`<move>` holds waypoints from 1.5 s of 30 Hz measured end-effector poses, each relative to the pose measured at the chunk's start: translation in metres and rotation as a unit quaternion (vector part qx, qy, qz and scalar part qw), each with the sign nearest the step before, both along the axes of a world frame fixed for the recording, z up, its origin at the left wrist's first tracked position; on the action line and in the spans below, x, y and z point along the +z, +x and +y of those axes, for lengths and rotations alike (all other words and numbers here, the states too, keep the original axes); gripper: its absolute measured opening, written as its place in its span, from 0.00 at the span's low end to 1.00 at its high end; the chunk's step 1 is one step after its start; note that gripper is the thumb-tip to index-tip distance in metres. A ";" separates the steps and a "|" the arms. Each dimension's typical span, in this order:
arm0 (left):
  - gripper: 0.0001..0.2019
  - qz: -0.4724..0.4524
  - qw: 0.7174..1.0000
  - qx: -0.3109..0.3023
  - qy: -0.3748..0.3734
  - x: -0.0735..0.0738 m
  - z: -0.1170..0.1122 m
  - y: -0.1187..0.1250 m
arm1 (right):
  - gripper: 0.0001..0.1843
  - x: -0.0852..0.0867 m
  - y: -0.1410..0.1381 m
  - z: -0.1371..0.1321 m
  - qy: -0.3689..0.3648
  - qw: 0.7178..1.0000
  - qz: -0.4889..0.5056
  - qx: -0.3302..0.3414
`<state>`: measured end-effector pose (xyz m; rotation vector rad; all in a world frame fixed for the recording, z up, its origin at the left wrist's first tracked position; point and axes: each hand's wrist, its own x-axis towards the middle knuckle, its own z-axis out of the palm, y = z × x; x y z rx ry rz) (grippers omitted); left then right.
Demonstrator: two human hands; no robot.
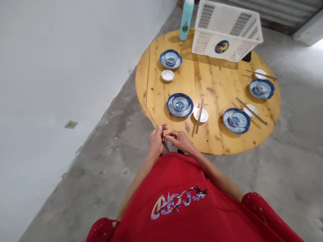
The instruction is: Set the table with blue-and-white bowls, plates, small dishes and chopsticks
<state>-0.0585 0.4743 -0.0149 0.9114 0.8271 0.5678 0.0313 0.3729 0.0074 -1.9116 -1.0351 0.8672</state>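
Note:
My left hand point(157, 138) is closed around thin wooden chopsticks point(152, 118), held slantwise past the near left edge of the round table. How many chopsticks it holds, I cannot tell. My right hand point(179, 141) reaches in beside it, fingers pinched together at the left hand's fingertips; what they hold, if anything, is hidden. Just beyond the hands, a blue-patterned plate with a bowl point(180, 105) stands on the table. To its right, a small white dish point(203, 115) carries a pair of chopsticks point(200, 116) laid across it.
More blue plates with bowls stand at the right front point(237, 125), far right point(262, 93) and back left point(168, 65). A white saucer point(168, 75) sits at the left. At the back are a white plastic crate point(210, 43) and a turquoise bottle point(186, 22). A wall point(75, 67) rises on the left.

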 end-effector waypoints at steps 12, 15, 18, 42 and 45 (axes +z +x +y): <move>0.22 0.001 1.000 -0.008 0.030 -0.007 0.017 -0.044 | 0.05 -0.012 -0.058 0.037 0.007 0.993 -0.089 0.073; 0.21 0.020 0.999 -0.013 0.046 -0.007 0.024 -0.062 | 0.06 -0.016 -0.075 0.051 0.003 0.992 -0.088 0.094; 0.20 0.040 0.997 -0.011 0.058 -0.008 0.030 -0.078 | 0.06 -0.021 -0.089 0.061 0.005 0.990 -0.085 0.115; 0.13 0.244 0.946 0.025 0.210 -0.017 0.219 -0.066 | 0.10 -0.054 -0.063 0.245 -0.054 0.988 -0.087 0.114; 0.12 0.265 0.939 -0.012 0.221 -0.014 0.263 -0.049 | 0.10 -0.055 -0.051 0.284 -0.072 0.989 -0.090 0.093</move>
